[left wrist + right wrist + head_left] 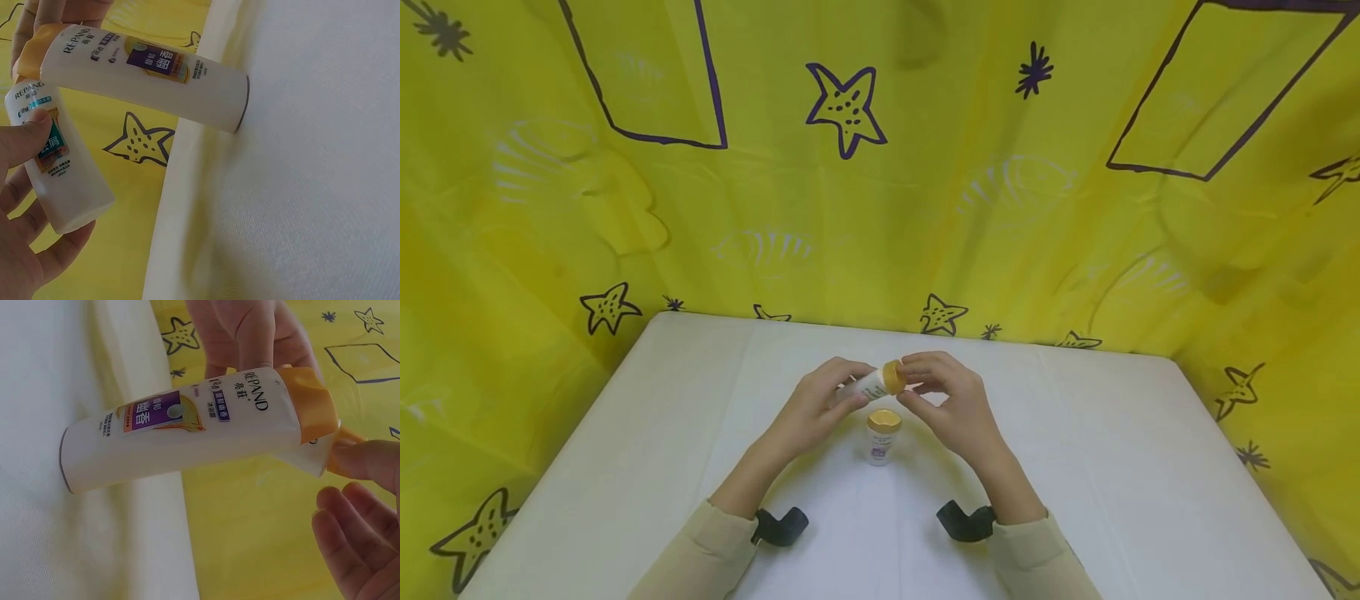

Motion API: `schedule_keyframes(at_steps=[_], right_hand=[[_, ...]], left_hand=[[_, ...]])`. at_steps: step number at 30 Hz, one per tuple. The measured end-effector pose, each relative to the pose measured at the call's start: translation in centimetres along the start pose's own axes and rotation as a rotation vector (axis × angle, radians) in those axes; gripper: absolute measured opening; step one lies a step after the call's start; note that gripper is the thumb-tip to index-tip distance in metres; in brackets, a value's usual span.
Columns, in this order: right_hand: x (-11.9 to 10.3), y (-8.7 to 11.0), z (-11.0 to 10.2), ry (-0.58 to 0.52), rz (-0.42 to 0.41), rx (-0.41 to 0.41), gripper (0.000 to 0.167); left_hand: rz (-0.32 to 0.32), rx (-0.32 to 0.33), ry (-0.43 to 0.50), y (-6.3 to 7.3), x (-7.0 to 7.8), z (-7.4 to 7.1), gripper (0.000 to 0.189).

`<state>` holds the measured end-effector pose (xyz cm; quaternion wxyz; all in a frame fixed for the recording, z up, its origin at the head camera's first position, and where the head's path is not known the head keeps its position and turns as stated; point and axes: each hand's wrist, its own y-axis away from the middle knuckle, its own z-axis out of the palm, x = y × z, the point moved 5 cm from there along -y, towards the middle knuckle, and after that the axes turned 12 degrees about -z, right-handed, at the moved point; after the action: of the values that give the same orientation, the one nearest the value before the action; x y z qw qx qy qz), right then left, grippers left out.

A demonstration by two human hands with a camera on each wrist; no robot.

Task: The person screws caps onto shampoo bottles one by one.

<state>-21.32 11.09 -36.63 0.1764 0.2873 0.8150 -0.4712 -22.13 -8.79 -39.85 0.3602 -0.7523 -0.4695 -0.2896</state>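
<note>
My left hand [815, 406] grips a white shampoo bottle [870, 387] round its body, tilted above the table with its gold cap [893, 377] towards the right. Thumb and fingertips of my right hand [953, 402] are at that cap and pinch it. In the left wrist view the held bottle [78, 190] shows a teal label. Just in front of the hands a second white bottle [880, 447], also gold-capped, stands upright on the table. Its purple label shows in the right wrist view, where this standing bottle [244, 425] hides most of the held one.
A white-covered table [1075, 467] lies beneath both hands. Behind and beside it hangs a yellow curtain [880, 208] with starfish and shell drawings. Black wrist mounts [782, 527] sit at both cuffs, low above the table.
</note>
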Motion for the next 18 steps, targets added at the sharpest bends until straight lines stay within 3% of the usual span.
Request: schedule_keyframes(at_steps=[9,18], right_hand=[[0.04,-0.05,-0.17,0.039,-0.006,0.014,0.019],[0.03,0.09,0.18,-0.031,-0.016,0.023,0.015]], left_hand=[[0.031,-0.005,-0.009,-0.11,0.32,0.05,0.031],[0.03,-0.006,-0.022,0.09,0.27,0.1,0.031]])
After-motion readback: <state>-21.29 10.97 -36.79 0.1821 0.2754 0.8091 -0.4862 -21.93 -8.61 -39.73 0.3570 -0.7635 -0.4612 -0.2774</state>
